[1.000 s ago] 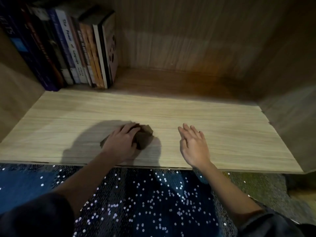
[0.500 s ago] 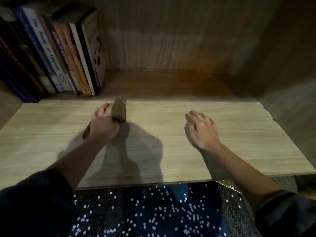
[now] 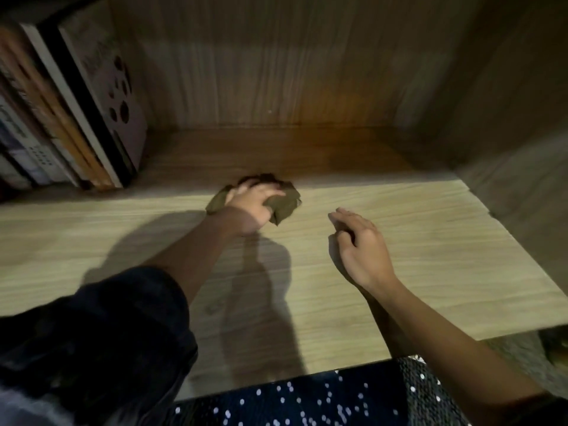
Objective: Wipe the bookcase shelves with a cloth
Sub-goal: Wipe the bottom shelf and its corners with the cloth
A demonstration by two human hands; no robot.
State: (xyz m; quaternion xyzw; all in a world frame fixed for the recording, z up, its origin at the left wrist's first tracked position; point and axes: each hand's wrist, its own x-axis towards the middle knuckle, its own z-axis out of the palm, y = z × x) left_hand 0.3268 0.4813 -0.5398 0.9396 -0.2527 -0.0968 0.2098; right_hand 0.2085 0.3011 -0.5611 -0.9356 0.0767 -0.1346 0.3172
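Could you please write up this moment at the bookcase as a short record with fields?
surface: light wooden shelf inside a bookcase compartment
cloth: brown cloth, bunched, lying on the shelf near its shadowed back part
left hand: left hand grips the cloth from above
right hand: right hand to the right of the cloth, fingers loosely curled, holds nothing; contact with the shelf unclear
books: books in a leaning row at the back left, apart from the cloth

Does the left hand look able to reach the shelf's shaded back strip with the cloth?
Probably yes: the left hand grips the crumpled olive-brown cloth at that strip's edge; bare wooden shelf lies ahead, upright books stand aside.
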